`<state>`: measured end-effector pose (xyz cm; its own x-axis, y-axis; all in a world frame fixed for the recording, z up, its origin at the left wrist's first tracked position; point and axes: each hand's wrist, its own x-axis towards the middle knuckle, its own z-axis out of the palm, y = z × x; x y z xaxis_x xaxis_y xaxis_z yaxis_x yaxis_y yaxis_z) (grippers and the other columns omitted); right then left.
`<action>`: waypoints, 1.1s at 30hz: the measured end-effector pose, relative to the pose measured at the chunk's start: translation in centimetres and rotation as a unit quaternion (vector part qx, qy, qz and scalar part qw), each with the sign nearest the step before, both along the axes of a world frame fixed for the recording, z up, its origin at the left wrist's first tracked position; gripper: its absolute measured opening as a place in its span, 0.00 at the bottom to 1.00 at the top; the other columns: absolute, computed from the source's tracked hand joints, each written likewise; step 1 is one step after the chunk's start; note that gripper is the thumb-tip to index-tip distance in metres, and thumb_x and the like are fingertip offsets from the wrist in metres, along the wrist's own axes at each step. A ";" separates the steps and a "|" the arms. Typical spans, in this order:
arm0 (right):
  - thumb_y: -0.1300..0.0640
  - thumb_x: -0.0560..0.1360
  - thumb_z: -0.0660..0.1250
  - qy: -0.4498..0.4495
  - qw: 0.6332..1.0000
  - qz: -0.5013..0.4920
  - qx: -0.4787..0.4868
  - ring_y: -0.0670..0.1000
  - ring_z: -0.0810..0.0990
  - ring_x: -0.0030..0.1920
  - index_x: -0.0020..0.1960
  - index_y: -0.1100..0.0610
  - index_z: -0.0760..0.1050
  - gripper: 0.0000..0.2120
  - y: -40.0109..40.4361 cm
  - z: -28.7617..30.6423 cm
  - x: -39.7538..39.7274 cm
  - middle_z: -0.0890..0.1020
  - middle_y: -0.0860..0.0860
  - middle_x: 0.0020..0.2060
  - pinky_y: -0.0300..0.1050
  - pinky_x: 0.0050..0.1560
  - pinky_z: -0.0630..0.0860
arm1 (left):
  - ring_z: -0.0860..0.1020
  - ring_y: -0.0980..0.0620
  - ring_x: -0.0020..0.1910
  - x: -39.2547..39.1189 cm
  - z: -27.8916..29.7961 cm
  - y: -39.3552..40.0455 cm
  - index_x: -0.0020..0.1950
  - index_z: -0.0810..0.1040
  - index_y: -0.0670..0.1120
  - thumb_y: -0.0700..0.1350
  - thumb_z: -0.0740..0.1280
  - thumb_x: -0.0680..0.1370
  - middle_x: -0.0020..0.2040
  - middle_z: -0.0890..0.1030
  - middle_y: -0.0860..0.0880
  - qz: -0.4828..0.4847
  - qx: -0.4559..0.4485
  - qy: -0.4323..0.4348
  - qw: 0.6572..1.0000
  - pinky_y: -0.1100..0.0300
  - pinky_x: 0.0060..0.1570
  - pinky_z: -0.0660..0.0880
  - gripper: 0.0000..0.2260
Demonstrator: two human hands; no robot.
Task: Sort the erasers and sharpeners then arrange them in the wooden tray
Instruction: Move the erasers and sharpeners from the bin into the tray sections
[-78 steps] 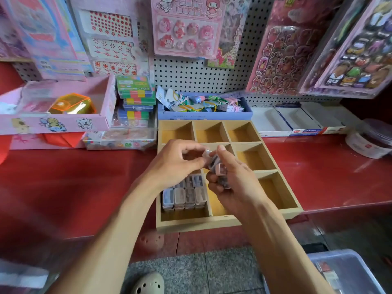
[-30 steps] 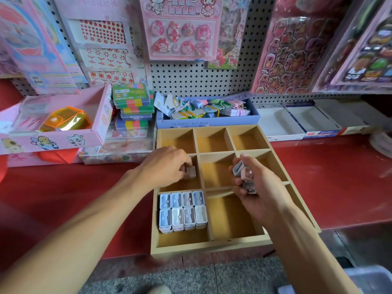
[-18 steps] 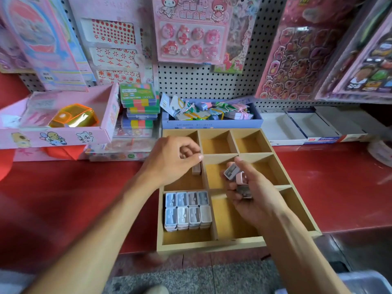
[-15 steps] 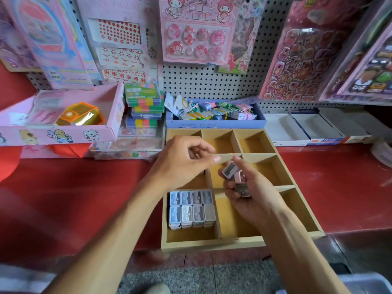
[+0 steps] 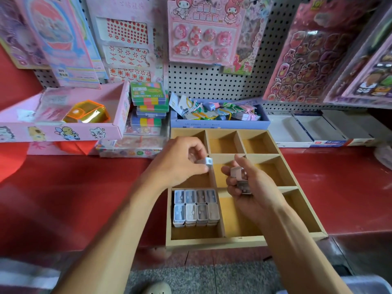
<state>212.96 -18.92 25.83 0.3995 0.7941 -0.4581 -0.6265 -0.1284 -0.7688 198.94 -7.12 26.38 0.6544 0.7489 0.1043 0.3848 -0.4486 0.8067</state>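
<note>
Here, from the head camera, the left hand pinches one small pale sharpener above the wooden tray, over its left column. The right hand curls round a few more sharpeners just beside it. Eight boxed sharpeners sit packed in the tray's near-left compartment.

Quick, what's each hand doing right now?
Left hand: fingers pinch one small pale plastic sharpener over the wooden tray.
Right hand: holds a small bunch of pale plastic sharpeners.
</note>
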 end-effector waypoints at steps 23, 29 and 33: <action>0.55 0.80 0.67 -0.016 0.999 -0.027 -0.018 0.46 0.72 0.26 0.47 0.58 0.75 0.07 -0.7 -0.1 0.5 0.82 0.55 0.35 0.36 0.23 0.65 | 0.72 0.47 0.60 -0.5 -2.7 1.2 0.49 0.84 0.50 0.57 0.73 0.72 0.58 0.78 0.49 0.075 0.271 0.367 0.887 0.52 0.60 0.65 0.12; 0.54 0.79 0.67 -0.016 0.999 -0.034 -0.024 0.46 0.72 0.26 0.48 0.58 0.75 0.07 -0.8 -0.3 1.0 0.82 0.56 0.36 0.36 0.22 0.65 | 0.71 0.48 0.58 0.0 -2.7 1.4 0.54 0.83 0.55 0.58 0.74 0.71 0.55 0.78 0.50 0.059 0.284 0.313 0.905 0.52 0.56 0.66 0.14; 0.53 0.80 0.66 -0.004 0.999 -0.040 -0.032 0.46 0.71 0.25 0.47 0.58 0.74 0.08 -0.7 -0.4 0.9 0.82 0.55 0.33 0.36 0.22 0.64 | 0.75 0.51 0.54 0.5 -3.1 1.5 0.56 0.82 0.55 0.55 0.75 0.71 0.50 0.84 0.54 0.057 0.271 0.261 0.925 0.54 0.53 0.66 0.14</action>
